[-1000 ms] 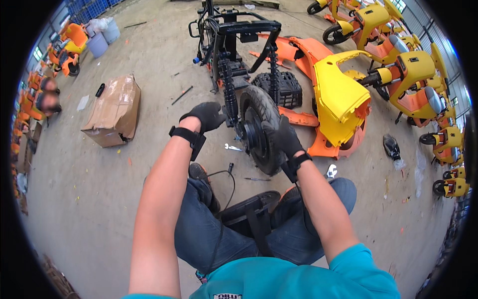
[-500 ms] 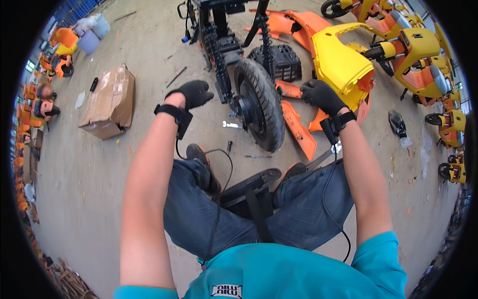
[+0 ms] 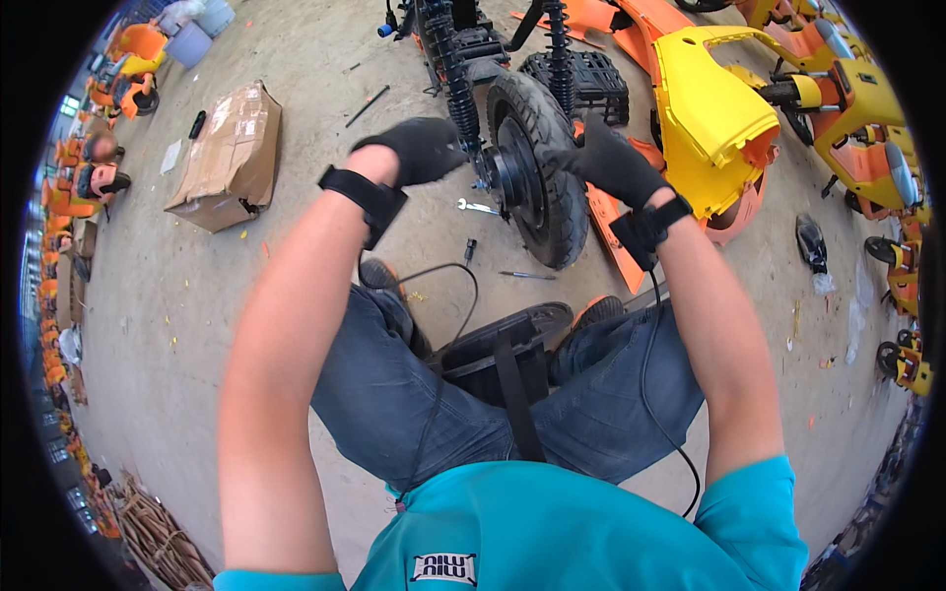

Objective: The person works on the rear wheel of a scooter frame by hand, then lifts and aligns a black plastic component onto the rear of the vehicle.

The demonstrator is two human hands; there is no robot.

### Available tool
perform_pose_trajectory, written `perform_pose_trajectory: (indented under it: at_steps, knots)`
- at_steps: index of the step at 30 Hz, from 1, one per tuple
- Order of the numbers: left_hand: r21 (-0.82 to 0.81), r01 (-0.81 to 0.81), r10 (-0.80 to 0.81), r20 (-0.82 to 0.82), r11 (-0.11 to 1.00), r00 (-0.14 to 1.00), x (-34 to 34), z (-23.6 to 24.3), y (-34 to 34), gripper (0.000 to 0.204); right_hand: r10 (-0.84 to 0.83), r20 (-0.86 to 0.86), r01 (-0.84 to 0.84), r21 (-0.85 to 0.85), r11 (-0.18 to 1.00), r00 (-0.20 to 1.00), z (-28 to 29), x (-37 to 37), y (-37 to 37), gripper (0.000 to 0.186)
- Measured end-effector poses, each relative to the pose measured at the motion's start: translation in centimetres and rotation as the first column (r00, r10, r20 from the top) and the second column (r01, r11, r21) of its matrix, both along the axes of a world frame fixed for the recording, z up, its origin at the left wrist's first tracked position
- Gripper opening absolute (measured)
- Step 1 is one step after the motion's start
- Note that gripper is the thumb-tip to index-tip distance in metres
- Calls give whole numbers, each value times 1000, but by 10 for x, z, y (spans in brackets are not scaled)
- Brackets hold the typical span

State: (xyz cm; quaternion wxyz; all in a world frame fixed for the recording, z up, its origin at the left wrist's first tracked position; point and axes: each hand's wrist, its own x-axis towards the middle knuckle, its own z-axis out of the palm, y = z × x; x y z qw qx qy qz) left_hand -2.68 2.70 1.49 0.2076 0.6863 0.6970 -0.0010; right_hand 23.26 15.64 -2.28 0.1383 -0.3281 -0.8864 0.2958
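A black vehicle frame [image 3: 443, 30] has twin coil shock absorbers [image 3: 461, 98] and a wheel with a black hub and tyre [image 3: 560, 231]. My gloved left hand [image 3: 419, 150] is curled beside the left shock's lower end; its fingertips are blurred and whatever they hold is hidden. Close to the tyre's right side is my gloved right hand [image 3: 613, 165], thumb and fingers apart, holding nothing visible; whether it touches the rubber is unclear. On the floor below are a silver wrench [image 3: 477, 207], a black socket piece [image 3: 470, 249] and a thin tool [image 3: 524, 276].
Yellow body panel [image 3: 705, 118] and orange panels [image 3: 616, 256] lie right of the wheel, near a black crate [image 3: 591, 94]. Yellow scooters [image 3: 843, 128] line the right side. A cardboard box [image 3: 222, 163] sits left, with buckets [image 3: 187, 44] behind. A black bundle [image 3: 810, 243] lies right.
My right hand left the tyre for the orange panels, then moved back leftward beside the tyre, its fingers now apart. My left hand rose and moved right toward the shock. The view shifted.
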Motion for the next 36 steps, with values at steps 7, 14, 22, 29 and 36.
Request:
perform_pose_trajectory:
  at_steps: [7, 14, 22, 29, 36]
  knots:
    - [285, 402, -400, -67, 870, 914, 104, -18, -23, 14, 77, -93, -59, 188, 980, 993, 1, -7, -8, 82]
    - [63, 294, -299, 286, 954, 910, 89, -51, -10, 16, -50, 233, 138, -379, 915, 971, 37, -12, 27, 52]
    - [-93, -77, 107, 388, 993, 916, 52, -56, 12, 24, -273, 255, 373, -598, 710, 928, 77, -41, 66, 27]
    - [-378, -305, 453, 408, 874, 793, -14, 95, -35, 37, -138, -189, 175, 197, 964, 972, 242, -189, 103, 37]
    - [-320, -602, 682, 309, 731, 663, -174, 169, -121, 40, -77, 471, 76, 22, 997, 879, 188, -346, 131, 60]
